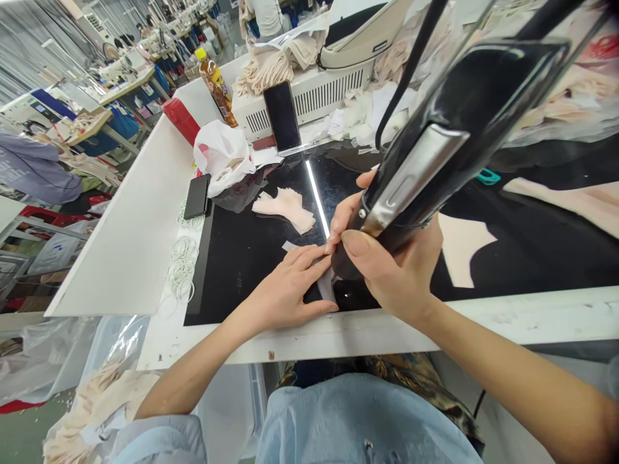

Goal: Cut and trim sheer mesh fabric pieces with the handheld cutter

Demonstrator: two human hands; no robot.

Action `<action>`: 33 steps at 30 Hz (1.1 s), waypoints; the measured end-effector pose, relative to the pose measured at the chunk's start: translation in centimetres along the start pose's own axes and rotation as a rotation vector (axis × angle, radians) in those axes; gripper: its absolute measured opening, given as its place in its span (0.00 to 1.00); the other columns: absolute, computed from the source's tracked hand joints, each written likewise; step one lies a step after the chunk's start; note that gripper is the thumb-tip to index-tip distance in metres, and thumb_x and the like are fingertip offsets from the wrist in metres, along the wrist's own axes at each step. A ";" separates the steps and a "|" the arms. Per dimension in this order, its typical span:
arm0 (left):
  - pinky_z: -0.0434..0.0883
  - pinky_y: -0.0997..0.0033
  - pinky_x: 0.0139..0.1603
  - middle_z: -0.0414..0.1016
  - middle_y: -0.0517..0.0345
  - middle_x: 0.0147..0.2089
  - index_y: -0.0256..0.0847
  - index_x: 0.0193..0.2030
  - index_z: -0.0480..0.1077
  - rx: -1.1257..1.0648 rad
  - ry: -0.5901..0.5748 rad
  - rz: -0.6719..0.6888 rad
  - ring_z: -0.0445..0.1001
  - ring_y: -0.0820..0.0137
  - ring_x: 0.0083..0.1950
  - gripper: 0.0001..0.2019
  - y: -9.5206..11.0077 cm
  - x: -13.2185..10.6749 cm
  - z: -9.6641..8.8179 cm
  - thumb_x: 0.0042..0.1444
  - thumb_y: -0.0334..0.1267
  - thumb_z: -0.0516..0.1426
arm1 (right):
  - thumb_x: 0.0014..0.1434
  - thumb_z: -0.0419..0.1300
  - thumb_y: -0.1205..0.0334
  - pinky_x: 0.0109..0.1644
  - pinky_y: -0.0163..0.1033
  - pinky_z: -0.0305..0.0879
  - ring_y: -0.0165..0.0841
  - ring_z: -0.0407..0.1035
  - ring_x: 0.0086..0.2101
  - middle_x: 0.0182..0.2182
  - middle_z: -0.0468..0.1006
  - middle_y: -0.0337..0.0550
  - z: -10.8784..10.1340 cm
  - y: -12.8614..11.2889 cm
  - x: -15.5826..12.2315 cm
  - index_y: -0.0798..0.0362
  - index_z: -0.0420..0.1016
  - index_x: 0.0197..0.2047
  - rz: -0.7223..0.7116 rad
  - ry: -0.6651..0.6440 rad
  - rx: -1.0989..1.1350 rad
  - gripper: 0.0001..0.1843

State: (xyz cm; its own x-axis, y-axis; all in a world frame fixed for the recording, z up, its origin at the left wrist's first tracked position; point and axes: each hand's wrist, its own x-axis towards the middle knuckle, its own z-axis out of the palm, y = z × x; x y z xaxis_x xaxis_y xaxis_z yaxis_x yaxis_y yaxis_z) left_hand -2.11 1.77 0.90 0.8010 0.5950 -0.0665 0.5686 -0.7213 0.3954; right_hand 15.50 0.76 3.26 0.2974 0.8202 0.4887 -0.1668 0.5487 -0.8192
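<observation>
My right hand [409, 280] is wrapped round the lower end of a bulky black handheld device [449, 129] with a silver lever, its thumb pressed on the near side. Cables lead up from the device, and its working tip is hidden. My left hand [287, 287] lies flat with fingers stretched, pressing a thin greyish strip [327, 288] onto the black glossy tabletop [232, 258]. Its fingertips almost meet those of my right hand. Stacked pale pink fabric pieces [287, 207] lie beyond my left hand. Another cut fabric piece [461, 248] lies right of my right hand.
A black phone [282, 117] leans against a white vented box [329, 90]. At the left are another phone [197, 196], a plastic bag [223, 154], rings of pale cord [182, 267], a bottle [216, 87] and a white side panel [130, 238]. A teal clip [488, 176] lies right.
</observation>
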 end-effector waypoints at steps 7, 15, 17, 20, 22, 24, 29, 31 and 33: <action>0.52 0.44 0.76 0.54 0.44 0.76 0.42 0.74 0.54 -0.018 -0.005 0.000 0.50 0.51 0.77 0.37 0.0 0.2 -0.2 0.62 0.52 0.61 | 0.52 0.69 0.54 0.37 0.51 0.75 0.36 0.69 0.30 0.32 0.72 0.39 0.1 -0.4 -0.2 0.46 0.67 0.47 0.021 0.001 0.040 0.22; 0.58 0.43 0.73 0.59 0.47 0.73 0.47 0.72 0.57 -0.120 0.024 0.005 0.54 0.50 0.75 0.34 0.1 0.2 -0.4 0.61 0.49 0.62 | 0.50 0.71 0.52 0.44 0.57 0.78 0.40 0.75 0.37 0.40 0.78 0.45 -0.2 -0.7 -1.5 0.45 0.69 0.50 0.053 -0.012 0.112 0.26; 0.58 0.43 0.74 0.59 0.47 0.73 0.47 0.73 0.55 -0.126 0.026 0.004 0.54 0.51 0.75 0.36 0.1 0.2 -0.4 0.61 0.48 0.62 | 0.49 0.71 0.51 0.47 0.59 0.77 0.42 0.76 0.39 0.43 0.78 0.46 -0.2 -0.7 -1.6 0.44 0.69 0.49 0.056 -0.002 0.103 0.26; 0.57 0.44 0.74 0.58 0.48 0.73 0.48 0.73 0.54 -0.114 0.020 0.007 0.54 0.51 0.75 0.36 0.1 0.3 -0.4 0.61 0.48 0.62 | 0.48 0.71 0.49 0.48 0.60 0.77 0.42 0.75 0.38 0.41 0.77 0.46 -0.2 -0.7 -1.7 0.44 0.69 0.49 0.056 0.030 0.078 0.26; 0.57 0.44 0.74 0.58 0.49 0.73 0.48 0.72 0.56 -0.113 0.021 0.011 0.54 0.51 0.75 0.35 0.0 0.3 -0.4 0.61 0.48 0.62 | 0.49 0.71 0.48 0.44 0.58 0.78 0.40 0.75 0.35 0.38 0.77 0.44 -0.1 -0.8 -1.7 0.45 0.69 0.49 0.051 0.037 0.081 0.27; 0.57 0.45 0.74 0.58 0.50 0.73 0.48 0.71 0.58 -0.114 0.029 0.017 0.54 0.51 0.75 0.34 -0.1 0.3 -0.3 0.61 0.48 0.62 | 0.49 0.71 0.47 0.39 0.54 0.79 0.38 0.74 0.31 0.35 0.76 0.42 -0.1 -1.0 -1.7 0.44 0.69 0.49 0.050 0.025 0.085 0.26; 0.57 0.44 0.74 0.58 0.49 0.73 0.47 0.72 0.56 -0.115 0.036 0.019 0.54 0.51 0.75 0.35 -0.3 0.3 -0.1 0.61 0.49 0.62 | 0.52 0.70 0.52 0.36 0.54 0.78 0.38 0.73 0.29 0.31 0.75 0.40 0.0 -1.3 -1.7 0.44 0.68 0.49 0.065 0.004 0.071 0.23; 0.57 0.44 0.74 0.58 0.48 0.73 0.47 0.72 0.57 -0.114 0.038 0.022 0.54 0.50 0.75 0.35 -0.2 0.3 -0.1 0.61 0.49 0.62 | 0.52 0.69 0.53 0.40 0.57 0.78 0.40 0.75 0.31 0.33 0.76 0.42 -0.1 -1.3 -1.7 0.45 0.68 0.48 0.067 0.010 0.056 0.22; 0.57 0.45 0.74 0.59 0.47 0.73 0.46 0.72 0.56 -0.110 0.040 0.027 0.55 0.51 0.75 0.35 -0.1 0.3 -0.2 0.61 0.50 0.62 | 0.51 0.69 0.52 0.41 0.58 0.77 0.41 0.75 0.32 0.34 0.77 0.42 -0.1 -1.1 -1.7 0.44 0.69 0.48 0.065 0.011 0.042 0.23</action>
State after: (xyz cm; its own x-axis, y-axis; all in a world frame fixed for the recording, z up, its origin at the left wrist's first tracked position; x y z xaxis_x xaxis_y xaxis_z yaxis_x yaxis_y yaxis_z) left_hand -1.99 2.10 0.97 0.8061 0.5914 -0.0185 0.5213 -0.6951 0.4950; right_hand 15.26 -1.25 3.34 0.2953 0.8526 0.4312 -0.2257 0.5008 -0.8356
